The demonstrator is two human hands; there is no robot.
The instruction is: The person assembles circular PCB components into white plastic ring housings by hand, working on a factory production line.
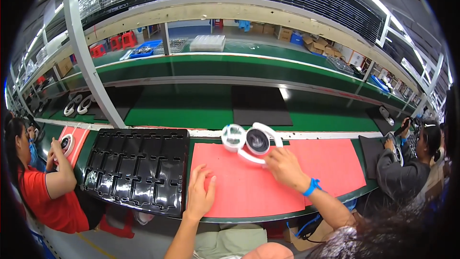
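pinching the white curved device at its near right part with the right hand, over the far edge of the red mat; possibly risking a twist or drop, from supporting only one side; holding the left hand empty, loosely spread, right of the black tray.

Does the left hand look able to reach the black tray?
Probably yes: the left hand looks empty, is just right of the black tray, and nothing visible blocks the way between them.
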